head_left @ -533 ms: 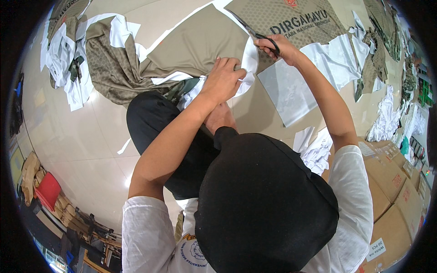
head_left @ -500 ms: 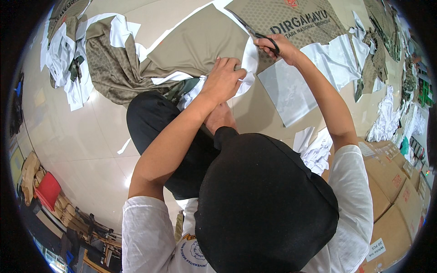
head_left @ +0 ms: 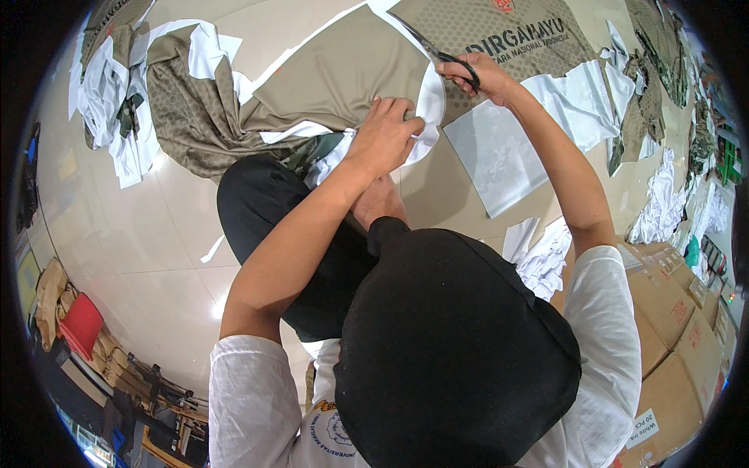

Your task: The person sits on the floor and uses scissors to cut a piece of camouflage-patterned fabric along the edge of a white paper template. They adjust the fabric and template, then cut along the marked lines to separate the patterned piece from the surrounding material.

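Observation:
My right hand (head_left: 476,74) grips black-handled scissors (head_left: 443,56), blades angled up-left along the white edge of a khaki fabric piece (head_left: 335,62). My left hand (head_left: 382,136) rests on the lower right of that piece, fingers bent and holding the cloth at its white border. Beside my left hand lie camouflage cloth (head_left: 310,152) and rumpled olive patterned fabric (head_left: 187,117). Right of the blades lies a printed khaki panel (head_left: 507,19). My bare foot (head_left: 374,199) is under my left wrist, between my black-clad legs (head_left: 452,343).
White fabric sheets (head_left: 491,156) lie right of my left hand, with scraps (head_left: 538,257) nearer me. Crumpled white offcuts (head_left: 105,93) are at the far left, more garment pieces (head_left: 655,195) at the right. Cardboard boxes (head_left: 663,359) stand at the lower right, a red object (head_left: 82,324) at the lower left.
My right hand and the scissors have moved slightly up. My left hand stays almost in the same place on the cloth.

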### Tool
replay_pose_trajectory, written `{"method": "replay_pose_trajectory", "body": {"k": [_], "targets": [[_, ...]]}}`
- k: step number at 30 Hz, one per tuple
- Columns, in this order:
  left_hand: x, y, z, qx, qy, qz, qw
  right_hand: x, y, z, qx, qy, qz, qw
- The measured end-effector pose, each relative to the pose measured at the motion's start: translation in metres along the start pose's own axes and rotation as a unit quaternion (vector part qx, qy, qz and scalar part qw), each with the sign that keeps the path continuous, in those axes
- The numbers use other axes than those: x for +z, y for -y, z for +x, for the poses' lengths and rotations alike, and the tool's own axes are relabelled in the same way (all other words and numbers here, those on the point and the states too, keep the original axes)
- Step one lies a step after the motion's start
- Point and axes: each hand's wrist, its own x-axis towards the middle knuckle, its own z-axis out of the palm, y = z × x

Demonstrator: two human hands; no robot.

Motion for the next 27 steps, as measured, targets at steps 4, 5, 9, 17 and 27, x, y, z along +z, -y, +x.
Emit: {"method": "replay_pose_trajectory", "body": {"k": [4,5,9,17,27], "targets": [[-0.001,-0.001,0.001,0.001,0.002,0.002,1.000,-0.003,-0.005,0.004,0.001,0.000,-0.006,1.000],[-0.001,-0.001,0.000,0.001,0.000,0.000,1.000,-0.004,-0.004,0.004,0.001,0.002,-0.009,1.000],[-0.001,-0.001,0.000,-0.002,0.000,-0.002,1.000,-0.004,-0.001,0.002,0.005,0.002,-0.020,1.000],[-0.001,-0.001,0.001,0.001,0.004,0.006,1.000,-0.001,0.002,0.003,-0.011,-0.005,-0.024,1.000],[-0.002,-0.002,0.000,0.024,-0.032,0.012,0.999,0.003,0.003,0.026,-0.025,0.001,-0.011,1.000]]}}
